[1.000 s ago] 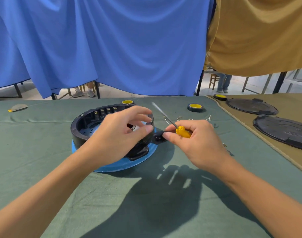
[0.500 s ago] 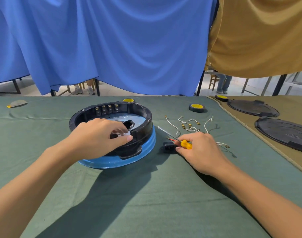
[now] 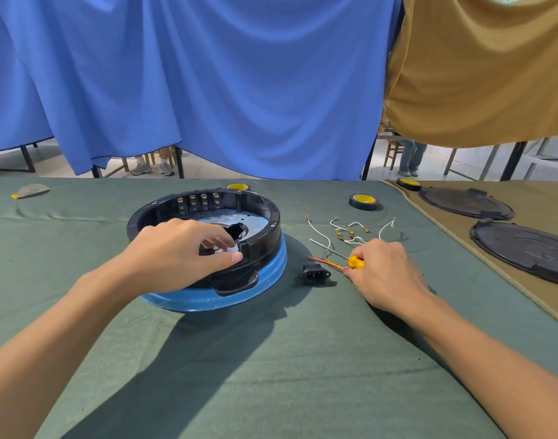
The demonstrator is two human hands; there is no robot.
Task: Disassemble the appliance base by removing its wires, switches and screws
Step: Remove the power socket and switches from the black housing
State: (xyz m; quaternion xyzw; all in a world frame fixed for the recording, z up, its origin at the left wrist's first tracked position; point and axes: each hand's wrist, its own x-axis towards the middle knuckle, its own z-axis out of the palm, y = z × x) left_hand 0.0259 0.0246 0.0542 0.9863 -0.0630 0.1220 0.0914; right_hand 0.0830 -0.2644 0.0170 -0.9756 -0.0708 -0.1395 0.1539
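The left hand grips the near wall of the round appliance base, a black plastic ring seated on a glossy blue shell. Its thumb lies on top of the wall and its fingers curl down inside; whether they pinch anything small there is hidden. The right hand is closed round the stubby yellow-handled screwdriver, low on the green cloth-covered table, with the steel shaft pointing away to the left. The appliance base sits on the cloth left of centre, open side up. The job looks partly done. A small black power inlet socket with red and yellow leads lies loose just right of the base, and a scatter of thin white wires with brass terminals lies beyond it. Inside, a row of four brass-tipped switch blocks is seated on the far wall and the silver metal plate is in place, so switches and probably screws remain; no screw heads can be made out clearly. Around are three black tape rolls with yellow cores, two round black plastic lids on a tan cloth at the right, and blue drapes behind. The loose socket and wires lie beside the tool hand and could snag it.
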